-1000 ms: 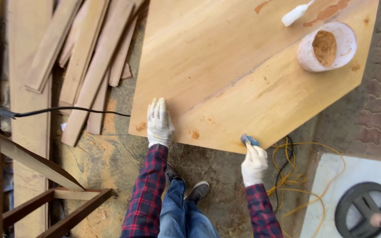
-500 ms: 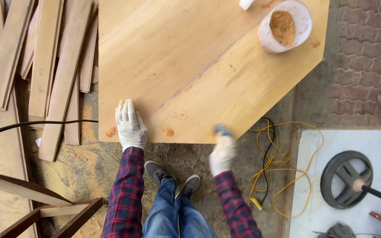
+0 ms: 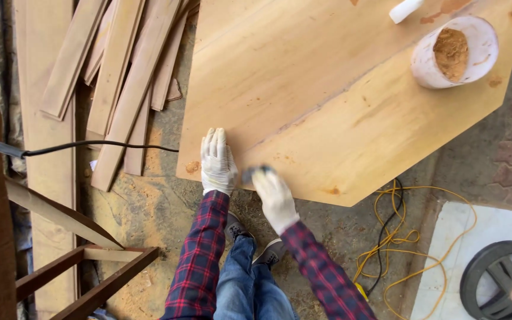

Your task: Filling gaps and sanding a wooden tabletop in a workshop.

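A large light wooden tabletop (image 3: 327, 89) with angled corners lies in front of me. My left hand (image 3: 217, 161), in a white glove, rests flat with fingers spread on the board's near edge. Just to its right my gloved right hand (image 3: 274, 195) grips a small dark blue-grey tool (image 3: 255, 172), blurred, against that same edge. Small brown filler patches (image 3: 192, 167) dot the edge. A white tub of brown sawdust paste (image 3: 454, 52) stands on the far right of the board, with a white bottle (image 3: 405, 9) behind it.
Loose wooden planks (image 3: 125, 77) lie in a pile on the left. A black cable (image 3: 90, 145) crosses them. A dark wooden frame (image 3: 78, 266) stands at lower left. Tangled yellow cord (image 3: 404, 243) lies on the dusty ground, beside a round black metal wheel (image 3: 499, 278) on a white slab.
My right hand has slid left along the board's near edge with the tool and now sits beside my left hand. The view has shifted sideways.
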